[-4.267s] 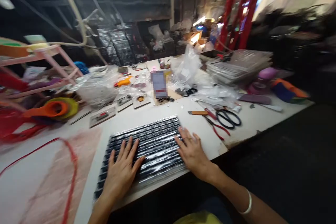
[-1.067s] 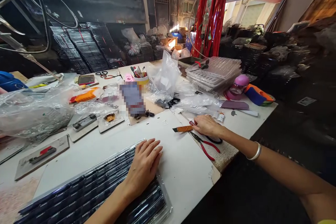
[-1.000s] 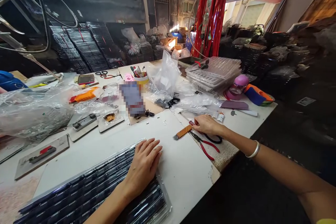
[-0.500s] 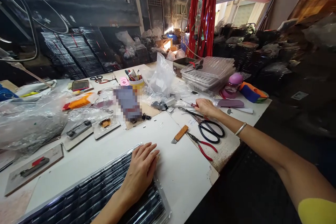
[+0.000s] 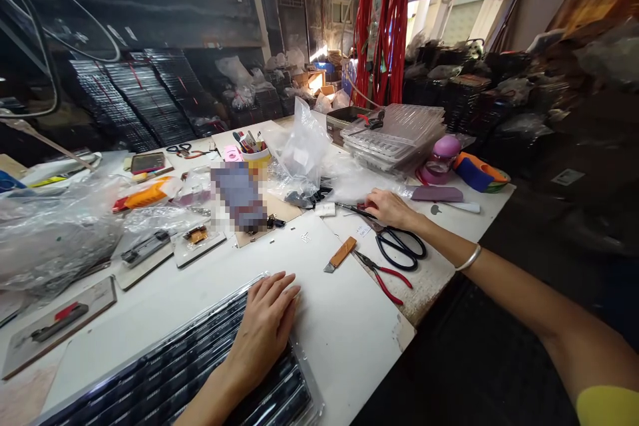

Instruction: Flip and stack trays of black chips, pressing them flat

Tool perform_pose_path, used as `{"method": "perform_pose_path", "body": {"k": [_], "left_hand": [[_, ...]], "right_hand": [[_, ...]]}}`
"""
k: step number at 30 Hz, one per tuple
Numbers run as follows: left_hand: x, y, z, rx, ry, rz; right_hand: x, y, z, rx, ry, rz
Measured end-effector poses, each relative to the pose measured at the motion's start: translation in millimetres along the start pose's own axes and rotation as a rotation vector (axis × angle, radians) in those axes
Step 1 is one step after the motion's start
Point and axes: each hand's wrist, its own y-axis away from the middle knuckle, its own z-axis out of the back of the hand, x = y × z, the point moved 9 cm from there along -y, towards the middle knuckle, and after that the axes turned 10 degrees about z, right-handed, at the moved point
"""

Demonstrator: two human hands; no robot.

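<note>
My left hand [image 5: 269, 319] lies flat, fingers stretched out, on a clear plastic tray [image 5: 310, 386] filled with rows of dark, glossy pieces. Across the table, the fingers of my right hand [image 5: 389, 208] are curled together around a thin tool, a red-handled screwdriver [image 5: 361, 205]; most of it is hidden. Black-handled scissors [image 5: 401, 247] lie just below that hand, their blades running up to the left beneath it. Nearby are red-handled pliers [image 5: 384, 275] and a box cutter [image 5: 341, 254] with an orange-brown handle. A small white piece [image 5: 325, 210] sits left of the right hand.
Plastic bags [image 5: 304, 146] and a stack of clear trays [image 5: 394, 136] stand farther back. To the right are a purple-lidded jar [image 5: 442, 160] and tape rolls [image 5: 479, 174]. Boards with small parts [image 5: 62, 326] lie left. The table's right edge is close to the pliers.
My right hand has shifted slightly left and down, and the thin shaft that stuck out beyond its fingers no longer shows clearly. My left hand stays on the tray. The view has moved slightly.
</note>
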Motion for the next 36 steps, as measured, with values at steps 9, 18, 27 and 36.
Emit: {"method": "perform_pose_path", "body": {"k": [9, 18, 27, 36], "left_hand": [[-1, -1, -0.5, 0.01, 0.007, -0.001], [-3, -2, 0.7, 0.016, 0.008, 0.012], [-3, -4, 0.8, 0.024, 0.044, 0.055], [-32, 3, -18.9, 0.432, 0.061, -0.104]], "right_hand": [[48, 22, -24, 0.19, 0.101, 0.09], [51, 21, -45, 0.121, 0.206, 0.04], [115, 58, -7, -0.191, -0.017, 0.453], [164, 100, -17, -0.257, -0.188, 0.855]]}}
